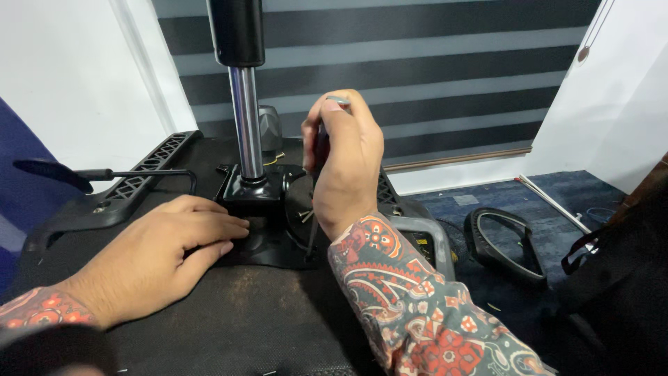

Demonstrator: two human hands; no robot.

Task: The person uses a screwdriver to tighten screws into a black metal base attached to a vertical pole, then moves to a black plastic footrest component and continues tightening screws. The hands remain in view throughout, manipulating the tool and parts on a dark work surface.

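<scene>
black seat underside bears left hand; blue carpet beyond.

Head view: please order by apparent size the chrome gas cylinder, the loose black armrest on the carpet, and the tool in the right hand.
1. Chrome gas cylinder
2. Loose black armrest, looks similar; farther off, so unsure
3. Tool in right hand, thinnest, partly hidden

Grey-and-black striped blind hanging behind the hand, white walls flanking it on both sides, dark blue carpet showing at its right, daylight filtering through.
</scene>
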